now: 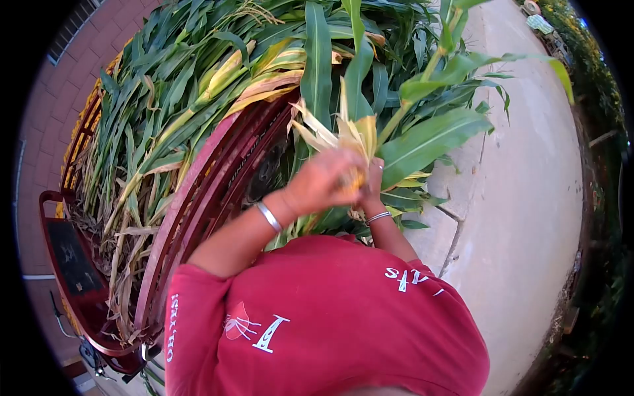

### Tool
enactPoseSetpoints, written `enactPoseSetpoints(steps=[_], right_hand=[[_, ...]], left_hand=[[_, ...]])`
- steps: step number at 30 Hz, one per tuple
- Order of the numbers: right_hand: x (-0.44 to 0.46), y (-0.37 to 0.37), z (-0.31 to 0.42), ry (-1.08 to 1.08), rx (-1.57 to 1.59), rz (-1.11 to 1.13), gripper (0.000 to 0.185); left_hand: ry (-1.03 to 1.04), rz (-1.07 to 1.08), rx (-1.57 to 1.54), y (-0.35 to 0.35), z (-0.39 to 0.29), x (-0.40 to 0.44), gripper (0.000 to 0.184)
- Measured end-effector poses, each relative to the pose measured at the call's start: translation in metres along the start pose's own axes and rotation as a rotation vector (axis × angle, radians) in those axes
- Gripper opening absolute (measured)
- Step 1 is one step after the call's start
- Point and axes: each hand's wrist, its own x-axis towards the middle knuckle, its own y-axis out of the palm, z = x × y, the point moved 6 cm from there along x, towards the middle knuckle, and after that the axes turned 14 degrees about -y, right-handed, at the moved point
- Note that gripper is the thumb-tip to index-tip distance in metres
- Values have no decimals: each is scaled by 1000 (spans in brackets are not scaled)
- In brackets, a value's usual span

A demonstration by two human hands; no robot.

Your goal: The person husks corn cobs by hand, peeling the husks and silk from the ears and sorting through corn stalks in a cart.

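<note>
My left hand (323, 178), a silver bangle on its wrist, is closed around a corn ear (354, 179) with yellow kernels showing; motion blurs its fingers. Pale dry husks (320, 135) are peeled back and spread out above it. My right hand (373, 181), close beside the left and wearing a ring and a bangle, is wrapped around the base of the ear and its corn stalk (394, 124). That stalk slants up to the right with broad green leaves (439, 142). Part of the right fingers is hidden behind the ear and the left hand.
To my left stands a dark red cart (188, 191) with railed sides, piled high with cut corn stalks (165, 99), green and dry. Yellow corn shows behind its far rail. Concrete pavement (522, 218) stretches along the right, bordered by plants (588, 79). A brick-paved surface (49, 132) lies beyond the cart.
</note>
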Motion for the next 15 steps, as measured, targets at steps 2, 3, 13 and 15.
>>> enactPoseSetpoints(steps=[2, 3, 13, 15], right_hand=[[-24, 16, -58, 316, 234, -99, 45], [-40, 26, -85, 313, 233, -92, 45], [-21, -47, 21, 812, 1183, 343, 45], [7, -58, 94, 822, 1709, 289, 40]], left_hand=[[-2, 114, -65, 6, -19, -9, 42], [-62, 113, -112, -4, -24, -5, 39], [112, -241, 37, -66, -7, 17, 45], [195, -83, 219, -47, -14, 9, 47]])
